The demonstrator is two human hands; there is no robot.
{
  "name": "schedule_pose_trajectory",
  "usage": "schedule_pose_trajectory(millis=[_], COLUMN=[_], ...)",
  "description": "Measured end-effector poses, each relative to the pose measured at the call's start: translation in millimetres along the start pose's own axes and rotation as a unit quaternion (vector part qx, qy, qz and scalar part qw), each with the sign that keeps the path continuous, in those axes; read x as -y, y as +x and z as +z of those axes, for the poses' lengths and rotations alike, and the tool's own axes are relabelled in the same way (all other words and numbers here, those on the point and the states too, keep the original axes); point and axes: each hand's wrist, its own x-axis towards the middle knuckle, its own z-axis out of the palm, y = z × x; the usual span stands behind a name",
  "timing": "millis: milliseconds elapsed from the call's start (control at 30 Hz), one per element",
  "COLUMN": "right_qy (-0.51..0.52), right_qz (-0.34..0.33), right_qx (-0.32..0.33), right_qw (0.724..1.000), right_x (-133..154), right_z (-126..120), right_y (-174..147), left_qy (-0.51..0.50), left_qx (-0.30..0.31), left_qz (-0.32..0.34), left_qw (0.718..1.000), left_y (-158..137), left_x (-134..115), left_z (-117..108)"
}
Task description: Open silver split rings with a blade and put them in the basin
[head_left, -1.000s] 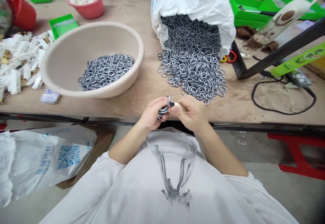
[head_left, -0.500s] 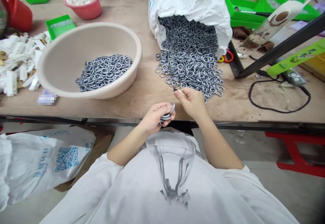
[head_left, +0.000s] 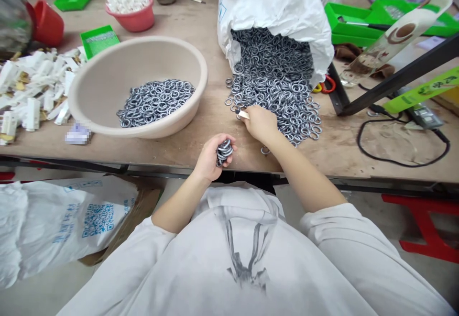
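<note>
My left hand (head_left: 209, 159) is cupped palm up near the table's front edge, its fingers curled round several grey metal rings (head_left: 224, 151). My right hand (head_left: 262, 124) pinches a short white stick with a dark tip (head_left: 244, 114); its exact kind is unclear. That hand is at the near left side of a loose pile of the same rings (head_left: 294, 98), which spills from a white sack (head_left: 272, 0) lying open toward me. To the left, a wide beige basin (head_left: 138, 50) holds many more rings.
White plastic pieces (head_left: 36, 86) are heaped at the left. Behind the basin stand a green tray (head_left: 98, 41) and a pink bowl (head_left: 132, 19) of white pieces. At the right are a black metal bar (head_left: 398, 77), a black cable (head_left: 362, 144), scissors (head_left: 328, 85) and a clear cup (head_left: 376, 48).
My right hand has moved up and left, with the stick, to the ring pile's edge. My left hand has turned palm up, showing its rings. The view has shifted slightly.
</note>
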Motion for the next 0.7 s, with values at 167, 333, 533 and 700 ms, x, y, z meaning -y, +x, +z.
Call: schedule_pose_trajectory(millis=[167,333,533,700], right_qy=[0.299,0.416,0.464,0.523], right_qz=[-0.007,-0.051,-0.062,-0.058], right_qx=[0.005,0.027,0.076,0.043], right_qw=[0.954,0.907,0.881,0.849], right_x=[-9,-5,10,13], right_z=[-21,-36,-35,-29], right_y=[-30,-66,-78,-85], left_qy=[0.028,0.084,0.12,0.046], left_qx=[0.005,0.045,0.098,0.097], left_qz=[0.024,0.047,0.02,-0.029], left_qw=[0.999,0.994,0.988,0.994], left_y=[3,6,6,1], left_x=[0,6,8,1], left_z=[2,5,7,9])
